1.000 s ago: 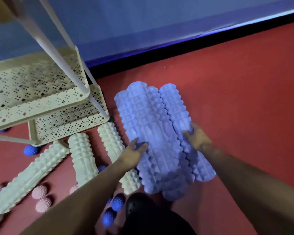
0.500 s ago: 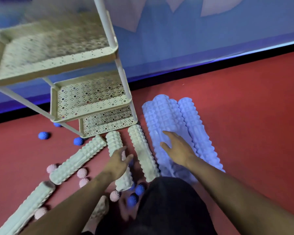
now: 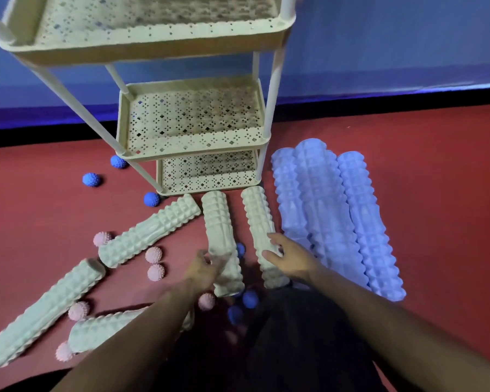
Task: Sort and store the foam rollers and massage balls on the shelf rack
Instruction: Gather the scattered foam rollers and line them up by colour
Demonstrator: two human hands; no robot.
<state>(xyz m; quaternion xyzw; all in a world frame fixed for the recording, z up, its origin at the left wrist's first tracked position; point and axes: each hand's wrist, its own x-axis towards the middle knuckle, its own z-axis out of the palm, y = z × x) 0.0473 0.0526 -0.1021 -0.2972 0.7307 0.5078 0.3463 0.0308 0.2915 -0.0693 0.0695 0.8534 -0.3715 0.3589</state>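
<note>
Left hand (image 3: 203, 268), blurred, grip unclear, meets one ridged cream foam roller (image 3: 222, 244); right hand (image 3: 287, 257), fingers spread, rests on its neighbour (image 3: 262, 236). Best grasped mid-length before lifting to the cream perforated shelf rack (image 3: 193, 149) ahead.

Cream perforated rack (image 3: 194, 142); pale-green ridged rollers (image 3: 150, 230); lilac ridged rollers (image 3: 326, 210); pink (image 3: 154, 254), blue spiky balls (image 3: 91, 179); red floor (image 3: 436, 179).

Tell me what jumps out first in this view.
The purple foam rollers lie bunched on the red floor, right of the cream shelf rack. Pale green rollers and spiky pink balls and blue balls lie scattered in front, where both hands, left hand and right hand, reach.
</note>
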